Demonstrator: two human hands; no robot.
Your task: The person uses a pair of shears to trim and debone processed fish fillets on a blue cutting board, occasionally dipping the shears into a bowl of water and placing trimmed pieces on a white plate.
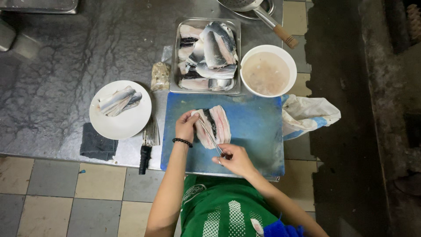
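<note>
An opened fish fillet point(215, 125), pale pink with a dark middle strip, lies flesh-up on the blue cutting board point(254, 127). My left hand point(186, 126), with a black bead bracelet on the wrist, presses on the fillet's left edge. My right hand point(234, 159) grips long metal tweezers point(210, 135), whose tips reach up onto the fillet's flesh near my left fingers.
A metal tray point(208, 56) holds several silvery fish pieces behind the board. To its right stands a white bowl point(268, 70) of cloudy liquid. A white plate point(120, 109) with fillets, a dark cloth point(97, 143) and a black-handled knife point(147, 147) lie left. A crumpled bag point(307, 113) hangs right.
</note>
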